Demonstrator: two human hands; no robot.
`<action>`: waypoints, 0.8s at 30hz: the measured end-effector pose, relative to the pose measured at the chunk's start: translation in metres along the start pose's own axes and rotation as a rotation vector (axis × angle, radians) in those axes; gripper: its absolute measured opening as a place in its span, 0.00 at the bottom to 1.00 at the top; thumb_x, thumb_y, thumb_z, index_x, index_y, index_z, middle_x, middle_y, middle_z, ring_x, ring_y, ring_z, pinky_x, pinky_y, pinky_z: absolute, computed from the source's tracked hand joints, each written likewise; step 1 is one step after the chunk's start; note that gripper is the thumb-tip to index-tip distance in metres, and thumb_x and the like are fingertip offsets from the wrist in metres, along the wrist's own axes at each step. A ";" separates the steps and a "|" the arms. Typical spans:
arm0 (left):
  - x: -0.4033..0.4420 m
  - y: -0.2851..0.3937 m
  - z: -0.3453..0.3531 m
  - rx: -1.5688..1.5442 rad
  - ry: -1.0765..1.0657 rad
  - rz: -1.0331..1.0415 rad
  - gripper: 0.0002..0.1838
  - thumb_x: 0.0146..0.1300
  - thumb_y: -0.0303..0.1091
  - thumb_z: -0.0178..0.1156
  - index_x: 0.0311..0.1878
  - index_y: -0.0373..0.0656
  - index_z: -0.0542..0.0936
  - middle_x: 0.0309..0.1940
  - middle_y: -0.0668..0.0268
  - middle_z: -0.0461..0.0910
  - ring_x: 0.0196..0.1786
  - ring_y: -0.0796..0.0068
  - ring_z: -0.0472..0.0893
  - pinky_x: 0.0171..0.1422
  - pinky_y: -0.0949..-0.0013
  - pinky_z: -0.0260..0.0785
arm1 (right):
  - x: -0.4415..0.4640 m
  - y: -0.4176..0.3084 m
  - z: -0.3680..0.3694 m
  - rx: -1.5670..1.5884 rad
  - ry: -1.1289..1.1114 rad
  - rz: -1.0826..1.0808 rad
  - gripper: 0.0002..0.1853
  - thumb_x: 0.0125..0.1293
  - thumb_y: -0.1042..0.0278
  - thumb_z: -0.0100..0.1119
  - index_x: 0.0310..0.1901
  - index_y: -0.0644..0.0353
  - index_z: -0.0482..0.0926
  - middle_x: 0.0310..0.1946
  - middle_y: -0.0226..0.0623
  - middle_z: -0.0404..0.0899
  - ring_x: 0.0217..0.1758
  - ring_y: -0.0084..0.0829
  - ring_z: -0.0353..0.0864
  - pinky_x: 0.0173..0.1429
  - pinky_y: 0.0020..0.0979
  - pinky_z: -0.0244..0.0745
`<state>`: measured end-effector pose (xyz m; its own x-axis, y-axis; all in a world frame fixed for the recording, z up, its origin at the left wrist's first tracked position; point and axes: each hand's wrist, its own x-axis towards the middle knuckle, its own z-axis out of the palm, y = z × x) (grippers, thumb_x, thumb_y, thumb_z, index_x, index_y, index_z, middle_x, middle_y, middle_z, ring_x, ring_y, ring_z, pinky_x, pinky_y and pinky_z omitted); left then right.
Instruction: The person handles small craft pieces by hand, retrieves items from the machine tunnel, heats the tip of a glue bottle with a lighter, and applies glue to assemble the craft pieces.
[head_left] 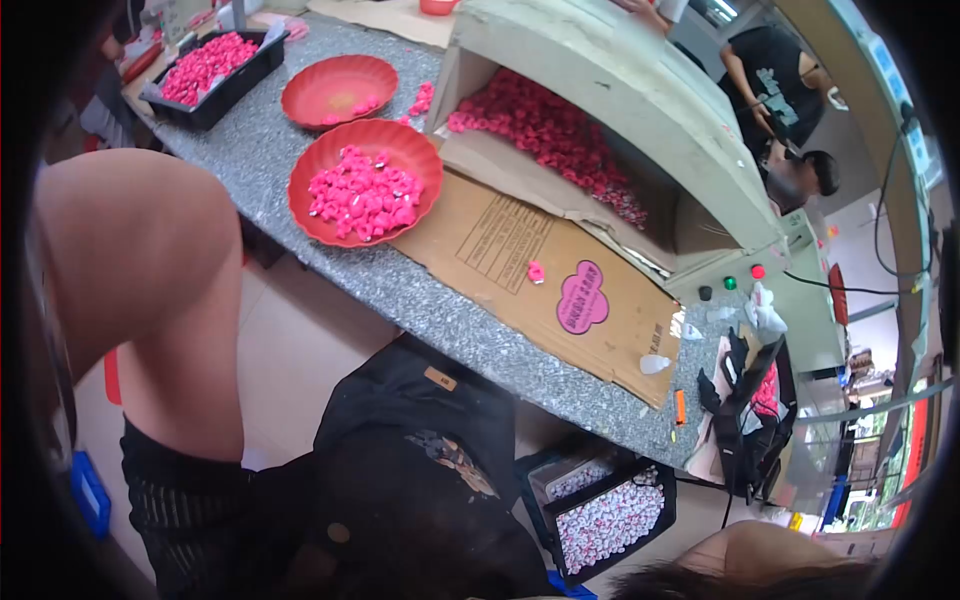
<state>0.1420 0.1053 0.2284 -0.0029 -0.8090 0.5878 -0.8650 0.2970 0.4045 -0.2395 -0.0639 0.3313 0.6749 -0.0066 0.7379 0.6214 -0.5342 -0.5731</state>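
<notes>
Neither of my hands shows in the head view. A bare bent limb [150, 250], probably my arm, rises large at the left from black cloth [185, 490]; its hand is outside the picture. At the lower right edge a bit of bare skin [760, 550] shows beside dark hair, with no fingers visible. Nearest on the grey speckled table [480, 320] is a red fluted bowl [300, 205] holding many small bright pink pieces [365, 195]. Behind it stands a second red bowl [335, 80] with a few pieces. One pink piece [536, 272] lies alone on flattened cardboard [470, 225].
A grey open-fronted box [620, 75] holds a pink heap [545, 125]. A black tray [215, 95] of pink pieces stands far left. Below the table's edge are black bins [610, 510] with whitish pieces. Right are an orange stick [681, 407] and black case [755, 430]. People stand behind.
</notes>
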 end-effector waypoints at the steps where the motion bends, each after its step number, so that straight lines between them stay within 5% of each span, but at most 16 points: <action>1: 0.000 0.000 0.001 0.007 0.011 0.005 0.22 0.65 0.37 0.50 0.60 0.39 0.67 0.60 0.61 0.67 0.63 0.65 0.62 0.66 0.59 0.45 | -0.002 -0.001 0.001 0.000 -0.007 0.001 0.20 0.66 0.44 0.49 0.48 0.52 0.73 0.47 0.38 0.70 0.49 0.35 0.66 0.54 0.42 0.60; 13: 0.014 0.004 0.012 0.016 0.235 0.147 0.25 0.66 0.40 0.48 0.64 0.40 0.64 0.64 0.60 0.64 0.68 0.63 0.58 0.70 0.55 0.38 | -0.009 -0.008 -0.019 0.055 0.140 0.106 0.19 0.65 0.44 0.50 0.42 0.52 0.77 0.41 0.37 0.74 0.43 0.32 0.70 0.50 0.39 0.63; 15: 0.018 0.026 0.024 -0.047 0.379 0.301 0.26 0.67 0.41 0.47 0.64 0.40 0.64 0.64 0.59 0.64 0.68 0.63 0.57 0.71 0.54 0.37 | -0.006 0.023 0.005 0.048 -0.022 0.056 0.19 0.65 0.44 0.51 0.40 0.51 0.78 0.37 0.33 0.72 0.43 0.31 0.67 0.50 0.37 0.62; 19: 0.035 0.085 0.041 -0.085 0.593 0.826 0.27 0.67 0.42 0.47 0.66 0.40 0.63 0.66 0.59 0.63 0.70 0.62 0.56 0.72 0.52 0.35 | 0.010 0.015 0.023 0.427 0.005 0.172 0.19 0.63 0.41 0.52 0.42 0.45 0.80 0.47 0.32 0.71 0.57 0.31 0.60 0.62 0.43 0.57; 20: 0.039 0.096 0.041 -0.070 0.623 0.942 0.27 0.67 0.42 0.46 0.66 0.40 0.62 0.66 0.59 0.63 0.70 0.62 0.56 0.73 0.52 0.34 | 0.011 0.013 0.038 0.486 0.061 0.103 0.21 0.64 0.42 0.53 0.53 0.42 0.79 0.56 0.32 0.68 0.62 0.31 0.57 0.69 0.49 0.50; 24: 0.050 0.125 0.035 -0.026 0.721 1.325 0.28 0.68 0.44 0.46 0.67 0.40 0.61 0.67 0.59 0.62 0.71 0.61 0.54 0.74 0.50 0.32 | 0.011 0.014 0.051 0.421 0.056 -0.013 0.19 0.62 0.49 0.54 0.50 0.47 0.78 0.51 0.35 0.69 0.57 0.33 0.61 0.64 0.46 0.54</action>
<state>0.0162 0.0839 0.2842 -0.5052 0.4569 0.7321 -0.4251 0.6065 -0.6719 -0.2034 -0.0284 0.3133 0.6507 -0.0540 0.7574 0.7457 -0.1428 -0.6508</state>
